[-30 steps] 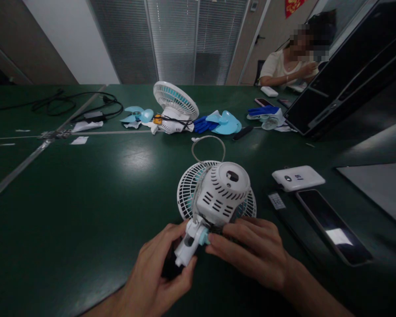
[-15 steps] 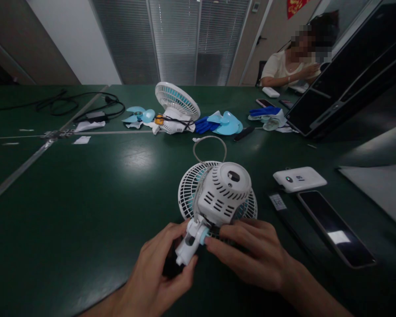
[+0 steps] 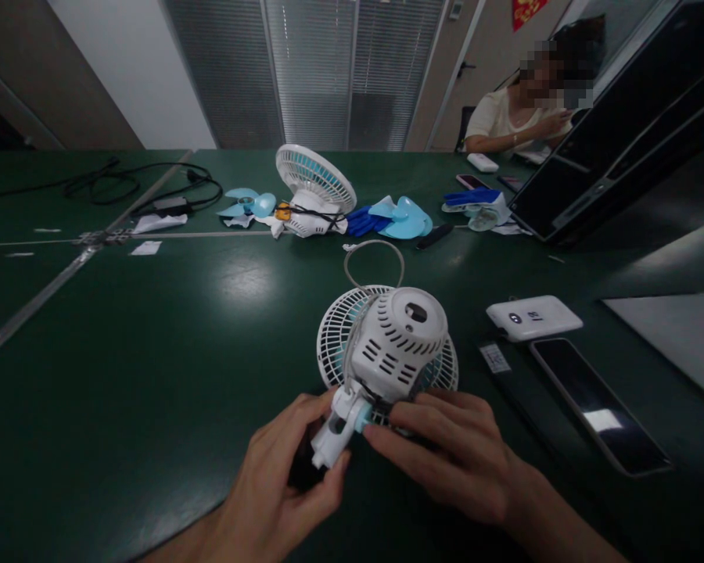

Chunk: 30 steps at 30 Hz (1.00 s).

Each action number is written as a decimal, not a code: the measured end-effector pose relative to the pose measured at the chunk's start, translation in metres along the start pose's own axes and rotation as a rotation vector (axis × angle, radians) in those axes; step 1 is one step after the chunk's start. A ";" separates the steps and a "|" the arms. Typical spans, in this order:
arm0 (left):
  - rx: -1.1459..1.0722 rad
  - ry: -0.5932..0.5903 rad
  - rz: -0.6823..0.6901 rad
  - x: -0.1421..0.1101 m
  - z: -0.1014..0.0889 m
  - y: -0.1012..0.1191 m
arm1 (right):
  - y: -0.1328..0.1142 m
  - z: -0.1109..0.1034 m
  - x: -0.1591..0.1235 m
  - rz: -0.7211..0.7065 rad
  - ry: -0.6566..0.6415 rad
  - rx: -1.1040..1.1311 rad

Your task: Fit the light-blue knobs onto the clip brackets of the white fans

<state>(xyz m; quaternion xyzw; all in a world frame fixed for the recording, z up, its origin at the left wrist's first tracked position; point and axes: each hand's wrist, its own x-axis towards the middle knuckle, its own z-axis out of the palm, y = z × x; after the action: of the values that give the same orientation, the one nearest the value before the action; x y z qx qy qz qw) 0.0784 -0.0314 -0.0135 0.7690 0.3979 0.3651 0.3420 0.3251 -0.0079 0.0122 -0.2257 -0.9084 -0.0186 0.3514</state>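
A small white fan [image 3: 396, 336] lies face down on the green table, its grille [image 3: 330, 332] underneath and its slotted motor housing on top. A white neck bracket [image 3: 332, 442] sticks out from the housing toward me. Fingers and thumb of my left hand [image 3: 287, 461] are closed around this bracket. At the joint sits a light blue knob [image 3: 362, 417]; the index finger of my right hand [image 3: 446, 453] presses on it, with the other fingers bent against the housing's lower edge. A grey cable [image 3: 374, 244] loops out behind the fan.
Across the table stands another white fan [image 3: 315, 180], between light blue fan blades [image 3: 407, 219] and blue-white gloves [image 3: 475, 202]. To the right lie a white device [image 3: 533, 317], a phone [image 3: 598, 407] and a black strip [image 3: 519, 399]. A person [image 3: 513, 125] sits at the far right.
Both hands keep their hold, with only a very slight shift of the right fingers at the blue knob. The fan stays in place.
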 end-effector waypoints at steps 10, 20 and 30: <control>0.020 0.011 0.024 0.002 0.000 0.002 | -0.005 0.009 -0.001 0.127 0.112 -0.038; 0.019 0.012 0.032 0.001 -0.001 0.000 | -0.004 0.008 -0.002 0.117 0.098 -0.049; 0.022 0.011 0.011 0.001 -0.002 0.003 | 0.002 -0.004 -0.004 0.007 -0.018 -0.020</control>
<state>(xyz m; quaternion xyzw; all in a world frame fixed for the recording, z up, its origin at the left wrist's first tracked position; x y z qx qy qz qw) 0.0781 -0.0312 -0.0093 0.7731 0.3993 0.3666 0.3293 0.3311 -0.0087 0.0119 -0.2324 -0.9105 -0.0245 0.3411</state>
